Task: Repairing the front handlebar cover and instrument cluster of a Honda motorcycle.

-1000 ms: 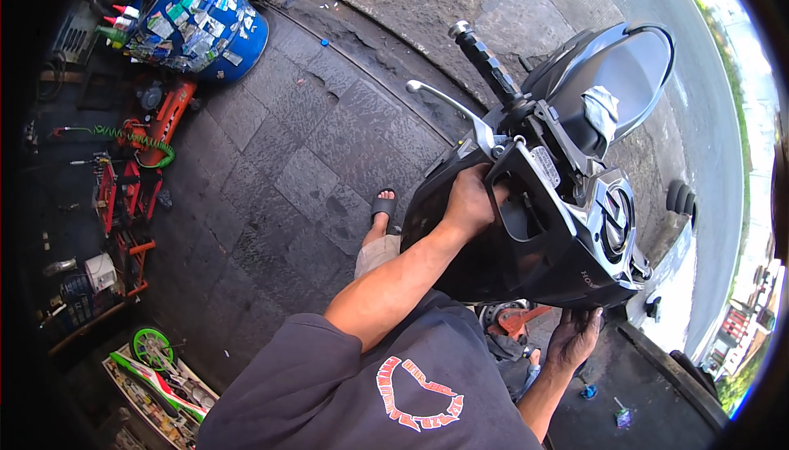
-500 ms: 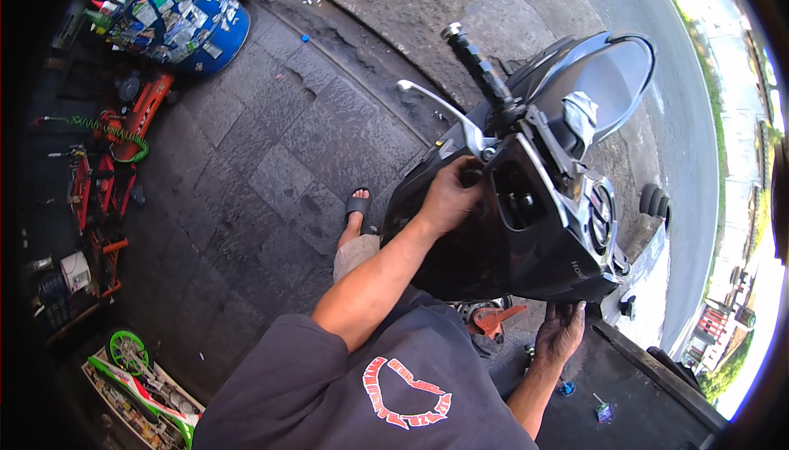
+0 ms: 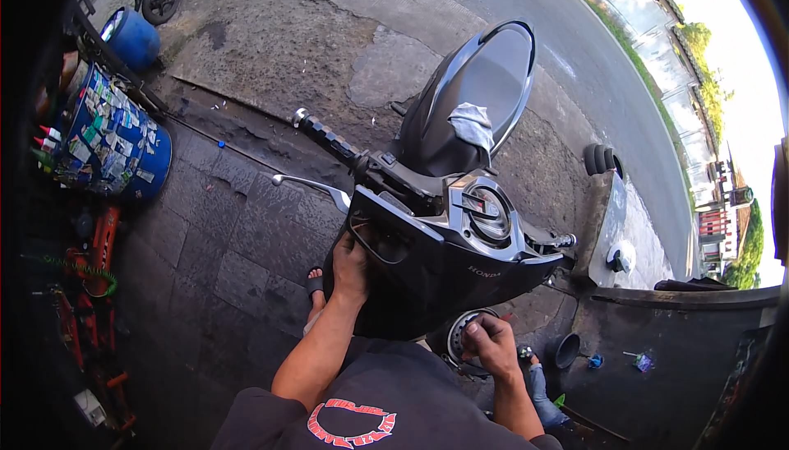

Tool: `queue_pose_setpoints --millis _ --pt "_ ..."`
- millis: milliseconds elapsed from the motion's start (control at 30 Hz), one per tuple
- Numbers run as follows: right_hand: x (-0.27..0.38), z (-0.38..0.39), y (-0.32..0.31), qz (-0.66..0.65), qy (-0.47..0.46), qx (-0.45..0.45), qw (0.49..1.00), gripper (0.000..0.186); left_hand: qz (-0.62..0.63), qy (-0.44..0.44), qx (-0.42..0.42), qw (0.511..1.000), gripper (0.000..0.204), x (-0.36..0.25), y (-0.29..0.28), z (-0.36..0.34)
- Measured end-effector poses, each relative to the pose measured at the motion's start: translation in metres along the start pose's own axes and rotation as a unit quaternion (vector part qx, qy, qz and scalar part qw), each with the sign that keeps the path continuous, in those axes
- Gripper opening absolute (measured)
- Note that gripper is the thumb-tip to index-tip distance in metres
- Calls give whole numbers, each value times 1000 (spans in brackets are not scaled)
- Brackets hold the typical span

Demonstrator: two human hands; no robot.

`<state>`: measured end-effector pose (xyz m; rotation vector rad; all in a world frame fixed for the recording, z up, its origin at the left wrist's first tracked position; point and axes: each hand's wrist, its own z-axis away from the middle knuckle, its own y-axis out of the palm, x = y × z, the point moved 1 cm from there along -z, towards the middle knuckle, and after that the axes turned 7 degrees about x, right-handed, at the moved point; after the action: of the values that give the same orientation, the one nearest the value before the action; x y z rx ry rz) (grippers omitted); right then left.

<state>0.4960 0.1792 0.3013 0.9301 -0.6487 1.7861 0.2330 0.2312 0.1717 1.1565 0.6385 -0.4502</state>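
The left hand (image 3: 349, 265) lies flat against the black front panel (image 3: 427, 273) of a scooter (image 3: 448, 203), fingers spread upward onto the panel's left edge and closed on nothing. The right hand (image 3: 491, 343) is curled below the panel with its fingers gathered against the front wheel (image 3: 460, 336); whether they pinch anything cannot be told. The scooter stands just in front of the person, on dark stone paving (image 3: 222, 228), its nose toward the camera and its seat (image 3: 485, 80) pointing away toward the road (image 3: 575, 47). A round gauge (image 3: 489, 212) sits at the centre of the handlebar; the left grip (image 3: 325, 133) and a silver brake lever (image 3: 312, 184) jut out to the left. A pale rag (image 3: 474, 125) lies on the seat. A sandalled foot (image 3: 315, 286) rests beside the left forearm. Well to the left stands a blue drum (image 3: 115, 142) covered in stickers, with red tools (image 3: 99, 253) on the ground nearby.
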Motion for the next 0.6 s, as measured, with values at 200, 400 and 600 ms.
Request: queue_pose_setpoints --millis 200,400,600 --pt "52 -14 44 211 -305 200 907 21 -58 143 -154 976 49 -11 10 29" --pt "38 -23 29 210 -334 163 904 24 -232 249 -147 929 47 -41 22 34" --pt "55 -41 80 300 -455 314 778 28 -337 331 -106 875 53 -53 41 18"
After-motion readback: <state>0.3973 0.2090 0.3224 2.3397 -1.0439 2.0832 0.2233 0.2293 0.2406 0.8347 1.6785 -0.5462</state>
